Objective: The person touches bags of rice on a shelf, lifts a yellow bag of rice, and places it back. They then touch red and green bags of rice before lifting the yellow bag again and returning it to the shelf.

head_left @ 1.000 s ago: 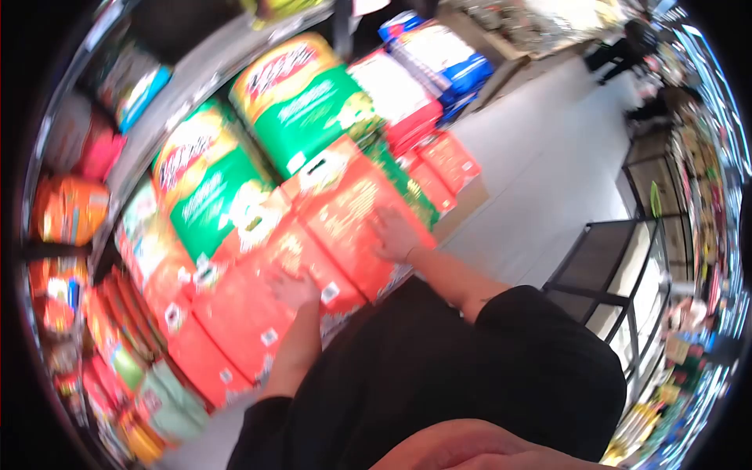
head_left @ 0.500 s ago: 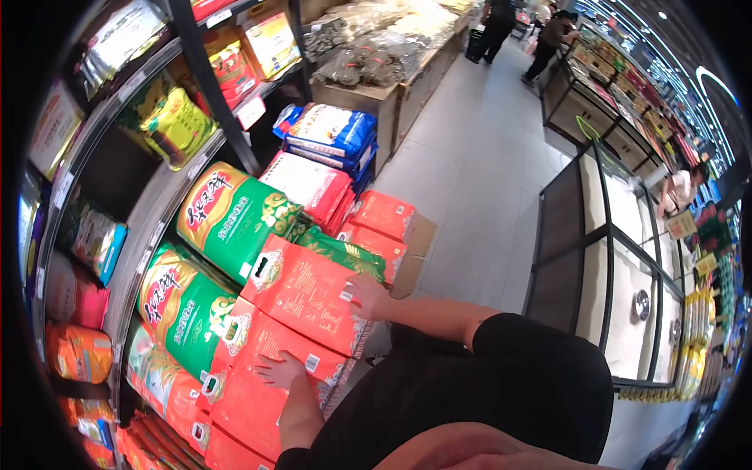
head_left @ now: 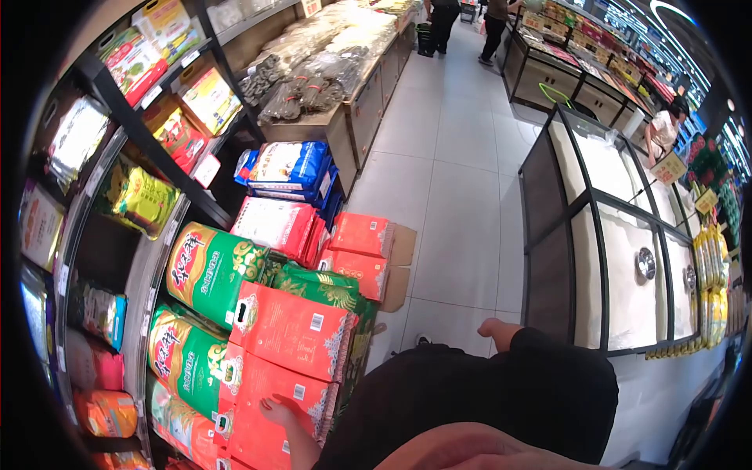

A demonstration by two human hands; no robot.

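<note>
My left hand (head_left: 282, 410) is over a red bag (head_left: 266, 399) low in the head view, its fingers apart and nothing in them; whether it touches the bag cannot be told. Another red bag (head_left: 290, 329) with a white barcode lies just above it. My right hand (head_left: 492, 327) is out over the floor, right of the bags, partly shown with its fingers hidden or too small to make out. Green and gold bags (head_left: 211, 262) stand along the left side of the red ones.
Shelves (head_left: 117, 149) with packets run along the left. Blue bags (head_left: 288, 166) and red boxes (head_left: 362, 235) are stacked beyond the bags. A black-framed bin (head_left: 548, 235) of white grain stands right of the tiled aisle (head_left: 454, 227). Several people are farther off, one (head_left: 666, 129) behind the bin.
My right hand has left the upper red bag and moved right over the floor. My left hand has shifted lower on its bag. The view has turned and shows more aisle.
</note>
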